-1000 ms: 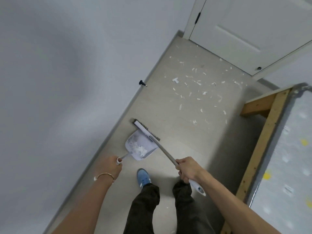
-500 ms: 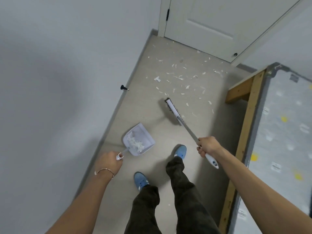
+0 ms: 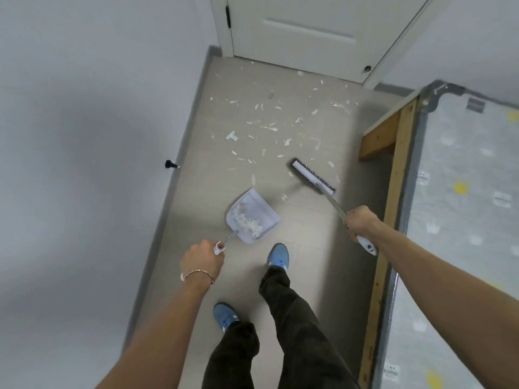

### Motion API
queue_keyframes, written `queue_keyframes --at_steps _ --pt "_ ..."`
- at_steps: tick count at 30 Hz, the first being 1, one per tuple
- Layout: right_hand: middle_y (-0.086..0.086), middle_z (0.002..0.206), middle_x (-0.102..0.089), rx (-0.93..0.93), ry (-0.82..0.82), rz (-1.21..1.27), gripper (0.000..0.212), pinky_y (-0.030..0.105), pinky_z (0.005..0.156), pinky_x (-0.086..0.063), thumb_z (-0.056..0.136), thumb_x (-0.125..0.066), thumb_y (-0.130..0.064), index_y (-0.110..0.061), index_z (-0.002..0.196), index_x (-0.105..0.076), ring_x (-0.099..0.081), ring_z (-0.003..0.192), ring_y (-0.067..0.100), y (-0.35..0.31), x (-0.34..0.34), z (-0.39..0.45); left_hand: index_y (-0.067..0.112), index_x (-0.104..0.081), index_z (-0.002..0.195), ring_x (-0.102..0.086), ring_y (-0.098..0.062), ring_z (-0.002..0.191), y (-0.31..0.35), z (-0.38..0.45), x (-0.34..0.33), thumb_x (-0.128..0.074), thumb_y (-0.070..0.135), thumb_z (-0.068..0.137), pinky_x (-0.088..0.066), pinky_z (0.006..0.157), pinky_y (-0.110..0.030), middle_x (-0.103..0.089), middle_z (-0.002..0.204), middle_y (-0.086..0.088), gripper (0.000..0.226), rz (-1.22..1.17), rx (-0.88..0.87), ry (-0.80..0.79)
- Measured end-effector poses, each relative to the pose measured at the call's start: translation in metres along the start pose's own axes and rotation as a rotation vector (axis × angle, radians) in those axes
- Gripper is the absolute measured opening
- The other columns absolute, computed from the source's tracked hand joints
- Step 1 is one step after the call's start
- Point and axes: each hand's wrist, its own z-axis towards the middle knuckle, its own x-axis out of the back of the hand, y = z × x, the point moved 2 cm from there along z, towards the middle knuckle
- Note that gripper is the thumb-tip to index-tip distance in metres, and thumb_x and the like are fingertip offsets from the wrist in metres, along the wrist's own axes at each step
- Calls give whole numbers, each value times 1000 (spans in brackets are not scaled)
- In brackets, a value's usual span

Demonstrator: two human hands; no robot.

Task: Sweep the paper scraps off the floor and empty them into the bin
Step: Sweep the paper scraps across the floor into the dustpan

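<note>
Mid-frame, the left hand [image 3: 202,261] grips the dustpan [image 3: 252,216] handle; the right hand [image 3: 360,222] clasps the broom [image 3: 312,176] near scattered paper scraps [image 3: 269,127]

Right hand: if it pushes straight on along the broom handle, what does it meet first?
Apart from the broom it grips, the right hand would likely first meet loose paper scraps on the floor, with the door beyond. Depth is uncertain.
</note>
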Motion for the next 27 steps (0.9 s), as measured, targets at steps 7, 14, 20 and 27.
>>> queue_keyframes --at_steps 7,14,20,27 --pt "8 72 -49 92 -199 -27 31 29 53 -45 93 -43 -6 4 120 -52 -55 68 23 -10 -54 -39 18 -69 89 -62 -40 91 38 20 -2 -49 28 91 -48 70 -34 -68 96 -16 23 -6 39 -37" --pt "7 70 -58 98 -387 8 25 29 55 -54 84 -57 1 0 108 -66 -56 51 16 25 -40 -57 14 -69 84 -61 -38 78 35 32 7 -52 30 90 -41 62 -30 -68 88 -16 24 -14 2 -57" --pt "8 71 -58 60 -234 65 18 28 49 -52 88 -56 -1 -3 103 -66 -58 54 18 41 -30 -64 16 -62 70 -49 -32 66 32 17 21 -51 24 89 -40 59 -29 -57 70 -9 24 8 -44 -86" --pt "7 81 -57 -27 -145 37 26 28 55 -52 79 -67 4 2 103 -57 -61 69 21 16 -70 -77 17 -64 73 -56 -32 71 20 28 37 -50 23 88 -43 60 -27 -59 72 -6 22 132 -131 -86"
